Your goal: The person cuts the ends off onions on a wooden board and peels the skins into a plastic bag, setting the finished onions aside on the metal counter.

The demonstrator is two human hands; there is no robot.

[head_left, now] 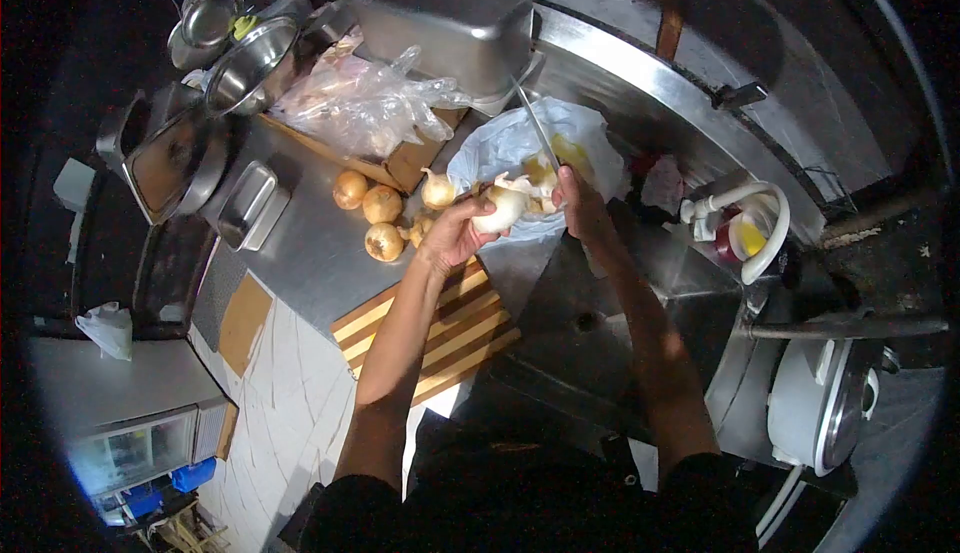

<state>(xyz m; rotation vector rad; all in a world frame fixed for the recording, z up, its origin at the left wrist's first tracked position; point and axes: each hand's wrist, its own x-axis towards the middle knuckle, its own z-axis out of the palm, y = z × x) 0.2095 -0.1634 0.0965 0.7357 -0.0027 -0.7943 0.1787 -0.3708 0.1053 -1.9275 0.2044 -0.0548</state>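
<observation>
Striped board (440, 328) nearest; left hand (452, 235) fingers wrapped round peeled onion (500, 211); right hand (580, 203) fingers clenched on knife (535, 123).

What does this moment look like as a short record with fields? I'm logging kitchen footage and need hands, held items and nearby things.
left hand: holds a peeled onion
right hand: grips a knife, blade pointing up and away
under the hands: white plastic bag with onion peels
unpeeled onions: four on the steel counter, left of the hands
cutting board: striped wood, nothing on it, near the left forearm
behind: clear plastic bag, upturned steel pan, steel bowl
</observation>
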